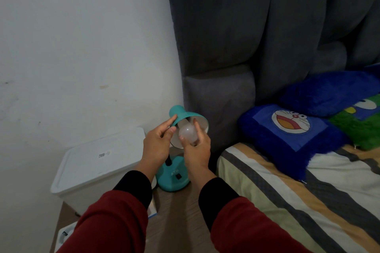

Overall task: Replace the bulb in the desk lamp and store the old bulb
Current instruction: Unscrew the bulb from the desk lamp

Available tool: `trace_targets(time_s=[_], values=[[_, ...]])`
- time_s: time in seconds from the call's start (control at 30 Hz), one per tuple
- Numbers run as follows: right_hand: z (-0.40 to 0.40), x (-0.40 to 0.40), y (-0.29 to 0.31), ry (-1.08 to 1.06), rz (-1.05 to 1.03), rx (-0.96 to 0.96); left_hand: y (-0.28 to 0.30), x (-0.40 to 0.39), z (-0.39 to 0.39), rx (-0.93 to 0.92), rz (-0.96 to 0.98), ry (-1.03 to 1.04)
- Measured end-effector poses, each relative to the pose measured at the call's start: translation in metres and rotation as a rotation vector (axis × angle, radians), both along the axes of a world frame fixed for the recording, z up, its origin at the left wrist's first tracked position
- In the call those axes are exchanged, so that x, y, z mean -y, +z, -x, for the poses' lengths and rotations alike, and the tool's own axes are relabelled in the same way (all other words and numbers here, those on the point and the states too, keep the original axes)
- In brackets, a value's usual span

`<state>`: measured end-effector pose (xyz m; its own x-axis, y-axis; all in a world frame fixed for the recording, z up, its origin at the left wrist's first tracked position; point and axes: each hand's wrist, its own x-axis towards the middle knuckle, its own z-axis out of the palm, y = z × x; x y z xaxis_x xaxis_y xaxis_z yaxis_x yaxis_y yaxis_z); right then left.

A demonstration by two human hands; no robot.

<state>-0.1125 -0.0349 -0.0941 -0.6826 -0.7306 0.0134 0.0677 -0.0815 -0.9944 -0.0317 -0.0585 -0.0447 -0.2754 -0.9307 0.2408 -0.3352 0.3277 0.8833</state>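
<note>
While the bulb (188,134) still sits in the mouth of the teal lamp shade (186,118), at about centre frame, the task looks early or mid-way: can't tell if this is the old bulb coming out or the new one going in. Right hand (197,146) grips the bulb, fingers (196,127) curled round the globe from the 4 o'clock side, thumb side at the bottom. Left hand (157,141) steadies the shade from 9 o'clock, fingers (169,121) held together and laid along the teal outside, thumb near the rim. Bulb base is hidden inside the shade, so how far it is screwed in can't be read.

Lamp base (173,178) stands on the brown table (176,211) at 6 o'clock of the bulb. White lidded box (98,162) sits at 8 o'clock, lid on; possibly the storage place, a guess. No second bulb clearly visible. Bed (287,201) with blue cushions (287,131) lies at 3 to 4 o'clock. Storing looks not yet done.
</note>
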Motion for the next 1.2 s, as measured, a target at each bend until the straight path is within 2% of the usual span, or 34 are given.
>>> trace_targets(time_s=[0.13, 0.3, 0.43, 0.57, 0.7, 0.87, 1.0, 1.2], values=[[-0.001, 0.0, 0.002, -0.034, -0.009, 0.144, -0.001, 0.0, 0.001, 0.002, 0.005, -0.002], [0.0, 0.001, 0.0, -0.068, -0.035, -0.027, -0.003, 0.003, -0.001, 0.022, 0.005, 0.007], [-0.005, 0.001, 0.001, -0.107, -0.05, 0.018, -0.002, 0.002, 0.001, 0.004, -0.01, 0.01], [-0.002, 0.001, 0.003, -0.089, -0.035, -0.036, -0.003, 0.003, 0.0, -0.002, -0.012, 0.01], [-0.004, -0.002, 0.005, -0.004, 0.022, 0.188, -0.003, 0.002, 0.001, -0.012, -0.012, 0.004], [0.001, 0.001, -0.003, -0.017, 0.023, -0.028, -0.004, 0.004, 0.0, -0.005, -0.011, 0.017], [-0.002, 0.003, -0.004, -0.034, 0.045, 0.132, -0.004, 0.003, 0.003, -0.005, -0.01, 0.021], [0.004, 0.005, -0.005, -0.05, 0.019, 0.055, -0.004, 0.005, 0.002, 0.013, -0.002, 0.03]])
